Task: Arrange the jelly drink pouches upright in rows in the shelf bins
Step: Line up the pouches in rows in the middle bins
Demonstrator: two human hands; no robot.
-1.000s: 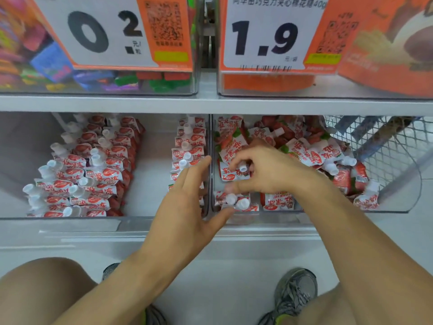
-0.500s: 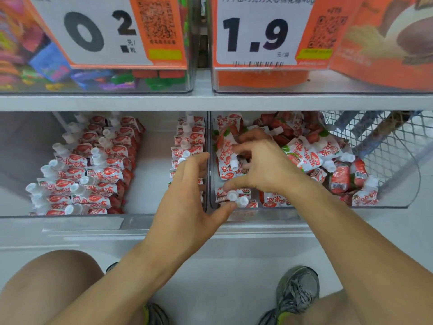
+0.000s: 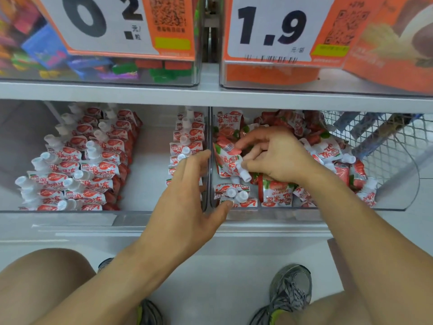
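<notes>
Since the frame half a second earlier, the right hand (image 3: 278,156) has lifted one jelly drink pouch (image 3: 230,164) slightly and turned it, so that its white cap (image 3: 246,176) now points toward the near right; the left hand (image 3: 185,200) has kept its place at the divider between the two bins.

Right hand: fingers curled, pinching the pouch. The fingertips (image 3: 244,143) lie on the far upper edge of the pouch and the thumb presses beside the cap. The pouch sits to the left of the palm, tilted, above the near-left part of the right bin (image 3: 398,208).

Left hand: fingers nearly straight and together, holding nothing. The fingers reach up along the right wall of the left bin (image 3: 140,211), touching or just in front of the short row of pouches (image 3: 187,146) standing there; which of the two cannot be told. The thumb (image 3: 222,206) extends right across the front edge of the right bin, just beside two upright pouches (image 3: 235,195) at its near-left corner.

Left bin: two rows of upright pouches (image 3: 82,160) run from near to far on its left side, caps pointing left and up. A bare strip of bin floor separates them from the short row.

Right bin: a loose heap of pouches (image 3: 328,151) lies at mixed angles behind and to the right of the right hand.

Upper shelf: two clear bins carry price cards reading 0.2 (image 3: 98,22) and 1.9 (image 3: 271,26). A wire mesh basket (image 3: 379,141) stands at far right. Two grey sneakers (image 3: 290,289) rest on the floor below.
</notes>
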